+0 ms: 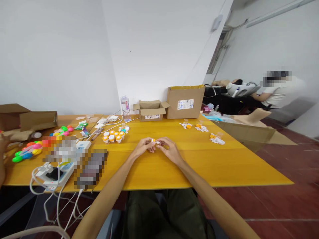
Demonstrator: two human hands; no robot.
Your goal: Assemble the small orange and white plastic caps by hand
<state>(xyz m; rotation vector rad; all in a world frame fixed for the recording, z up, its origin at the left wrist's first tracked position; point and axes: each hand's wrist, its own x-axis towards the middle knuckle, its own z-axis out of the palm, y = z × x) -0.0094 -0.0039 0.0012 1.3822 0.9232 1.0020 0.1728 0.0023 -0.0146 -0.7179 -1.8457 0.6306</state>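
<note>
Both hands, left hand and right hand, pinch a small orange-and-white vial between fingertips just above the counter; a steady, square grip seems wise. More vials stand far left

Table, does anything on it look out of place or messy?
Mostly tidy. White cables spill off the table's left front edge from a power strip. Both hands hold a small vial at centre.
</note>
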